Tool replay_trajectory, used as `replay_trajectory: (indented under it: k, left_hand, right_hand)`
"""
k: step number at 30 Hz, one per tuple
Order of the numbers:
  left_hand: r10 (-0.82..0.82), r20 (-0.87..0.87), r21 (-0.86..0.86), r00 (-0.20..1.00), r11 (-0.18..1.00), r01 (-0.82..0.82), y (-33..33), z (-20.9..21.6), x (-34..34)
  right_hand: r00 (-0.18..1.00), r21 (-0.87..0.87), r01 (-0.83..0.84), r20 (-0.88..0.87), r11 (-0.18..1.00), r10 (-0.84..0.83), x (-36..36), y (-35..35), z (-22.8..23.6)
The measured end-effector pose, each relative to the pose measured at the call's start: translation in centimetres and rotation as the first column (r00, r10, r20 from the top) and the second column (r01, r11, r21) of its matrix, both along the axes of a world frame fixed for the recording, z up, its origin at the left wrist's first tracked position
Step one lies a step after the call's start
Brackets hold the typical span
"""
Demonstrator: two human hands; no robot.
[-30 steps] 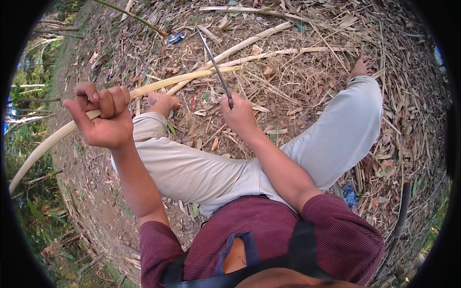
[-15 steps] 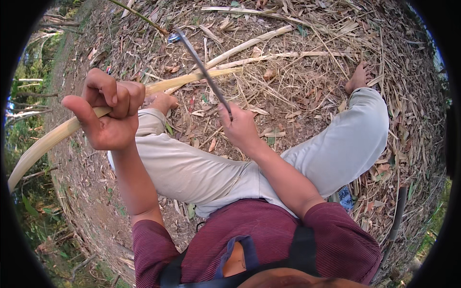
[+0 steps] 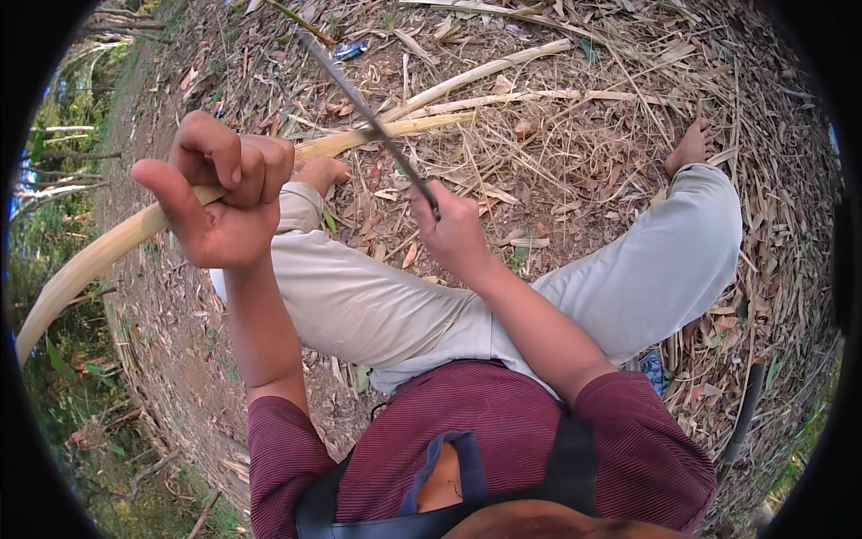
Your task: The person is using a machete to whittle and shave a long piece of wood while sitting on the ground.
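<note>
Left hand (image 3: 229,220): curling its fingers around a pale strip (image 3: 106,247), thumb sticking out.
Strip's place: passing through the left hand, extending beyond it both ways.
Right hand (image 3: 452,232): gripping a long blade (image 3: 393,154), crossing over the strip.
Change: the blade is crossing nearer the left hand than a second ago.

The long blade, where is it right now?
In the head view, the long blade is in the right hand, left of upper centre, slanting up-left across the pale strip that the left hand holds.
</note>
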State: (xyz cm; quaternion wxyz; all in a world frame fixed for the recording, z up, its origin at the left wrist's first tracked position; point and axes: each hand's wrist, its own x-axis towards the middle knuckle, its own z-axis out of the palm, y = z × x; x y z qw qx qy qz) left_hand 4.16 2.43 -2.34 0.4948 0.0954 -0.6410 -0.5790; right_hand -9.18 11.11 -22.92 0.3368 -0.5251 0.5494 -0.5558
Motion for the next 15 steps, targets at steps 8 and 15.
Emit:
replay_trajectory:
  k: [8, 15]
  left_hand:
    - [0.067, -0.027, -0.038, 0.997, 0.997, -0.068, 0.9, -0.1, 0.2]
    - [0.030, 0.003, -0.109, 1.000, 0.994, -0.029, 0.8, -0.5, 0.6]
  right_hand:
    - [0.998, -0.057, -0.027, -0.057, 0.998, 0.024, 0.3, 1.2, 2.2]
    - [0.996, 0.377, 0.059, -0.087, 0.924, -0.028, -2.1, -1.8, -3.0]
